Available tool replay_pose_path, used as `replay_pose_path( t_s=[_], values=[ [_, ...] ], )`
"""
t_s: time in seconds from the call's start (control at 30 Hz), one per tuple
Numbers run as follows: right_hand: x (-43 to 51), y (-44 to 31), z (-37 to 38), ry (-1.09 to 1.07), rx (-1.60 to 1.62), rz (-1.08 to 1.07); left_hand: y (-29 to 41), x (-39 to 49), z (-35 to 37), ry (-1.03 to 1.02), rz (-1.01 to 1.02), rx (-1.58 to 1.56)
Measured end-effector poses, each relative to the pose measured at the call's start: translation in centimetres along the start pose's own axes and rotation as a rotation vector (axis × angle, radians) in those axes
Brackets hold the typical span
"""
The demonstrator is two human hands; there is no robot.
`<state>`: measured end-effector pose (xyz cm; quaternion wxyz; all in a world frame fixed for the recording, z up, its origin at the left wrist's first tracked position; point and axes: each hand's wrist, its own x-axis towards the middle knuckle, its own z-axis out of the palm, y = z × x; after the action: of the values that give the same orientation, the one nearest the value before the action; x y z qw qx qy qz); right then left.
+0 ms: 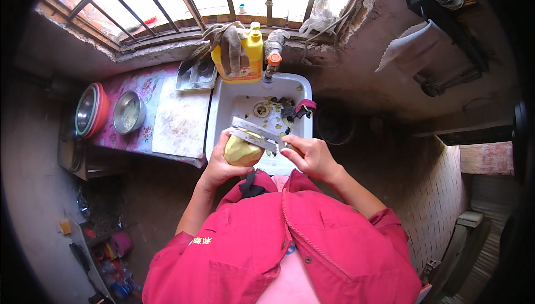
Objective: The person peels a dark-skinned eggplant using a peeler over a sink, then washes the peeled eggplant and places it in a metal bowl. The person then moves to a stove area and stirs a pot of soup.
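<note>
My left hand (218,162) cups a large, pale yellow, mostly peeled vegetable (243,152), its surface cut in flat facets. In my right hand (311,156) is the handle of a metal peeling knife (267,141), its blade seeming split into two long strips. The blade lies across the top of the vegetable, over the near part of a white sink (259,88). Peel scraps (278,126) are scattered over the sink floor around the drain (262,109). A dark and pink cloth-like item (306,106) hangs at the sink's right rim.
A yellow jug (253,53) draped with a grey cloth (229,47) stands behind the sink, beside a tap (273,61). To the left are a stained white board (182,126), a metal bowl (128,112), stacked basins (95,109) and a clear tray (199,76). Utensils (449,80) hang on the right wall.
</note>
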<state>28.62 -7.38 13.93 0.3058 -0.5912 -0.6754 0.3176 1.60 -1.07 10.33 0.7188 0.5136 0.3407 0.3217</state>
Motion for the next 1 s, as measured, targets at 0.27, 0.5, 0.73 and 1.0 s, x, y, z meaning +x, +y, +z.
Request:
replay_pose_path(
  t_s=[0.27,0.5,0.73,1.0],
  values=[
    [-1.0,3.8,-0.7,0.127,0.001,0.241,1.1,0.2,0.4,0.019,0.097,0.082],
    [-1.1,-0.5,-0.9,0.197,-0.015,-0.03,1.2,0.7,0.8,0.027,0.051,0.11],
    [-0.3,-3.0,-1.8,0.005,-0.232,-0.13,2.2,1.2,2.0,-0.046,-0.051,0.047],
    [0.0,5.1,-2.4,0.132,-0.342,0.104,1.3,0.6,0.9,-0.042,0.037,-0.059]
  ],
)
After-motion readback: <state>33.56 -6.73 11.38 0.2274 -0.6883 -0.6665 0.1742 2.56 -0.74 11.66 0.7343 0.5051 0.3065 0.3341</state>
